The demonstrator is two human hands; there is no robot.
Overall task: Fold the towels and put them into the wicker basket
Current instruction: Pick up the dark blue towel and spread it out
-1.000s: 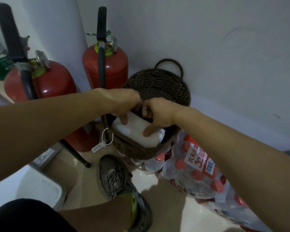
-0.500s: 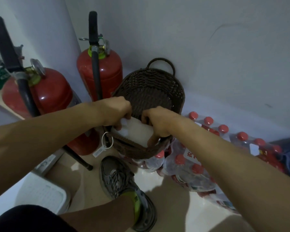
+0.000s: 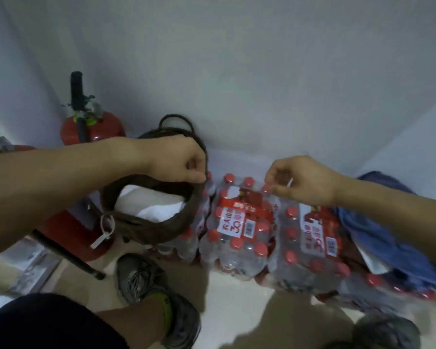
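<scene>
The dark wicker basket [image 3: 156, 231] sits tilted on packs of bottles near the wall, with a white tag hanging from its near rim. A folded white towel [image 3: 149, 205] lies inside it. My left hand [image 3: 179, 159] reaches across the basket, and its curled fingers and thumb grip the basket's right rim. My right hand [image 3: 300, 180] hovers to the right over the bottle packs, apart from the basket, with loosely curled fingers holding nothing I can make out.
Shrink-wrapped packs of red-capped water bottles [image 3: 239, 222] lie on the floor to the right of and under the basket. Two red fire extinguishers [image 3: 93, 127] stand at the left by the wall. A blue cloth [image 3: 388, 235] lies far right. My shoe [image 3: 141, 278] is below the basket.
Both hands have let go of the towel, which now lies in the basket. My right hand moved right over the bottles, my left to the basket's right rim. The view swung right.
</scene>
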